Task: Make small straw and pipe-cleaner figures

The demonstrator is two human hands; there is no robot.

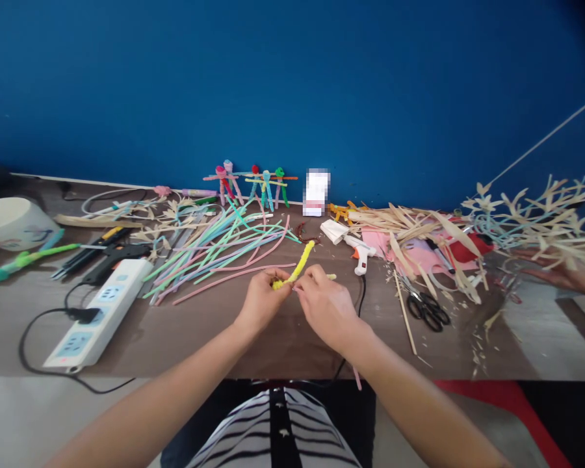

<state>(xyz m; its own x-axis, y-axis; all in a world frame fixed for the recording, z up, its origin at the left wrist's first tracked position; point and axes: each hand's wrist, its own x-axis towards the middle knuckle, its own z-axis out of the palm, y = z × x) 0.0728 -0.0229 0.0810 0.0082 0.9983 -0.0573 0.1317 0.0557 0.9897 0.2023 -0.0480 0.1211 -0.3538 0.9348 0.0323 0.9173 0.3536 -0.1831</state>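
My left hand [262, 300] and my right hand [324, 305] meet above the brown tabletop [185, 344], pinching a fuzzy yellow pipe cleaner [298, 263] between them. Its long end rises up and away from my fingers, and a short piece pokes out past my right hand. Just ahead of my hands lies a loose heap of pastel pipe cleaners [219, 250]. A white hot glue gun [359, 255] sits ahead and to the right of my right hand.
Small pipe-cleaner figures [260, 185] stand by the blue wall. To the right lie black scissors [426, 311] and heaped pale leaf strips [409, 237]. A white power strip [97, 312] and black glue gun [112, 260] are at left. Another person's hand [560, 276] reaches in at far right.
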